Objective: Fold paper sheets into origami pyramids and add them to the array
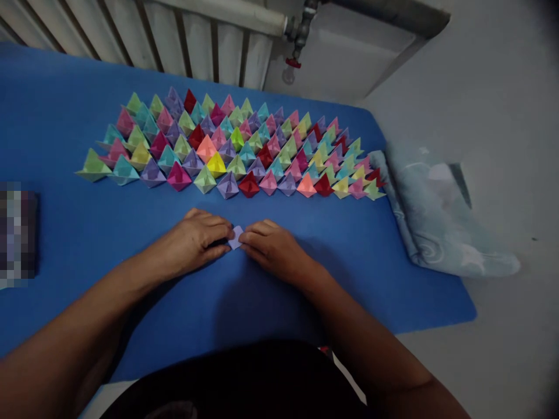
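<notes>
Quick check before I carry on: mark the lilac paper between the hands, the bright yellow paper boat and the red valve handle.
Lilac paper (236,238): head view, middle of its exposed face.
Bright yellow paper boat (216,166): head view, middle of its body.
Red valve handle (293,62): head view, its middle.

From where I'm standing, the paper (236,237) is a small, pale lilac piece, far smaller than either hand. What shows of it is roughly a diamond, one corner pointing away from the person and one toward them, its sides tucked under the fingertips of the left hand (201,235) and right hand (271,244). It's too small to make out any creases, or whether it touches the blue surface (192,308) below.
</notes>
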`<state>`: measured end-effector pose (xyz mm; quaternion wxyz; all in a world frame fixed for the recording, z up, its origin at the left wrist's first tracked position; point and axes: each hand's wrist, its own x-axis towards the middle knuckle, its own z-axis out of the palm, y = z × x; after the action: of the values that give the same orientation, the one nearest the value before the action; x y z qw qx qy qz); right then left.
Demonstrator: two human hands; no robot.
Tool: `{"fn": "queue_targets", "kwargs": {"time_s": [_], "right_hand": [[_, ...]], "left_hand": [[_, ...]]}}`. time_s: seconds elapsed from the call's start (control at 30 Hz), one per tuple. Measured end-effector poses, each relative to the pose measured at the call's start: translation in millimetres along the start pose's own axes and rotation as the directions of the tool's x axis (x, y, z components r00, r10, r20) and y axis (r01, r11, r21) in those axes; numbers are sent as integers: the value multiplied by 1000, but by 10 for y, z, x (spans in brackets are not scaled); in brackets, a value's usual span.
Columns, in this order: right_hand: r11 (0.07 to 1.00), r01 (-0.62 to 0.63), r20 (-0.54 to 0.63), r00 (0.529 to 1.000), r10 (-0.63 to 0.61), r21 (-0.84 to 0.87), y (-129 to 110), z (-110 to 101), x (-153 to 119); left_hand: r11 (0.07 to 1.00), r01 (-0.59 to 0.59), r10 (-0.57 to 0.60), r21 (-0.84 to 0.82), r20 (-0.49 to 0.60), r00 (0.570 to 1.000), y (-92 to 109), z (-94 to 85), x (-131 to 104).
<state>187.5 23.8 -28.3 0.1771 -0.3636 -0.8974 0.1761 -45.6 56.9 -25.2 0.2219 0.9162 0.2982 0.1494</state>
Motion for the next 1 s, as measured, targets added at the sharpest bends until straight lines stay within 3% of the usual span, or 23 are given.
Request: {"fn": "queue_targets", "kwargs": {"time_s": [0.23, 0.43, 0.7, 1.0], "right_hand": [[997, -35, 37, 999, 37, -62, -7, 21, -2], [978, -134, 46, 989, 143, -162, -61, 61, 28], [967, -192, 42, 979, 201, -166, -126, 19, 14], [883, -434, 105, 884, 456, -180, -199, -38, 122]], "left_hand": [[996, -38, 42, 75, -44, 998, -18, 13, 6], [990, -75, 85, 120, -78, 993, -41, 35, 12], [986, -52, 70, 159, -110, 991, -52, 54, 6], [981, 122, -109, 154, -94, 990, 65, 55, 49]]}}
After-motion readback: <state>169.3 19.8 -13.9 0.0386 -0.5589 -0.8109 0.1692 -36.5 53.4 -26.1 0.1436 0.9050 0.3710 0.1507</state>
